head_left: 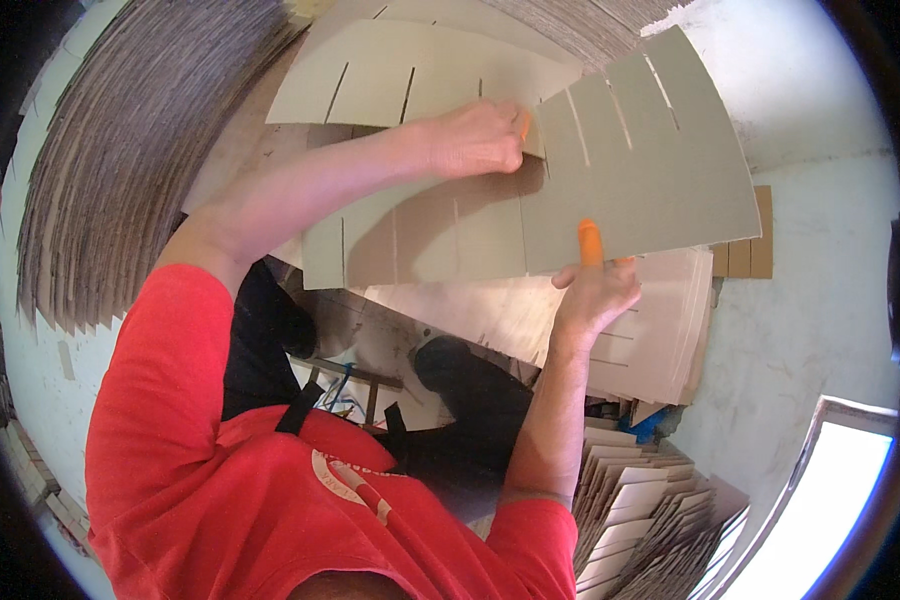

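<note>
A grey slotted cardboard sheet (660,170) is tilted up in front of me, with several narrow slits along its far edge. My right hand (598,298) grips its near edge, an orange finger cover lying flat on the face. My left hand (478,138) is closed at the sheet's left side, an orange cover showing on a finger; its fingertips are partly hidden. Left of the grey sheet, a paler slotted cardboard panel (430,235) meets it along a straight line, shaded by my left arm. Whether the two are one piece I cannot tell. Another slotted sheet (370,85) lies beyond my left arm.
A tall stack of cardboard sheets (140,150) stands at the left. More slotted sheets (655,320) lie on the wooden board (480,310) under my right hand. Bundled cardboard pieces (640,500) stand at the lower right, near a bright framed panel (820,510). A pale wall (810,220) rises on the right.
</note>
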### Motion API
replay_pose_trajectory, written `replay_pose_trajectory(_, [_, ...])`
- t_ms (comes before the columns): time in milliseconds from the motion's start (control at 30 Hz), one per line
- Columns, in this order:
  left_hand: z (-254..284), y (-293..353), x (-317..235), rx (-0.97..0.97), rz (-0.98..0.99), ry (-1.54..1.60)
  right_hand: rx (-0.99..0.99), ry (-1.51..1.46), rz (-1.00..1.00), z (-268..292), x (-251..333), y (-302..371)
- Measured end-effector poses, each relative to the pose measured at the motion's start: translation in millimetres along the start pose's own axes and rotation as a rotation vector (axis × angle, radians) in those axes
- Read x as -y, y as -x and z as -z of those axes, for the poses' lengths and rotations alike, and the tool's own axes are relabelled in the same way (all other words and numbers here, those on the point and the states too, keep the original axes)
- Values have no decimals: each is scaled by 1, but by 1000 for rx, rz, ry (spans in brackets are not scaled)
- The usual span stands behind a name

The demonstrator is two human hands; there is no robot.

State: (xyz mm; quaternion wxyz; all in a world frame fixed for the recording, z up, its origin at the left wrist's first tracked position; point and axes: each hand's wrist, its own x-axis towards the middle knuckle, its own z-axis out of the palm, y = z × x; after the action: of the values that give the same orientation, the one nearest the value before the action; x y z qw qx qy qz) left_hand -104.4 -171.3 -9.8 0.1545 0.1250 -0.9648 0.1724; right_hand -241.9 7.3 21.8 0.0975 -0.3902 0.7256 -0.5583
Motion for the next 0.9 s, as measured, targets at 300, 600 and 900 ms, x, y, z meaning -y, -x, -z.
replay_pose_trajectory(300, [24, 12, -43, -50, 2, -20, 66, 0, -37, 3, -1, -2])
replay_pose_trajectory(600, [40, 19, -80, -166, -104, 4, 46, -37, -18, -3, -5, -2])
replay_pose_trajectory(900, [29, 32, -52, -253, 238, 539, 104, -59, -98, -7, -8, 3])
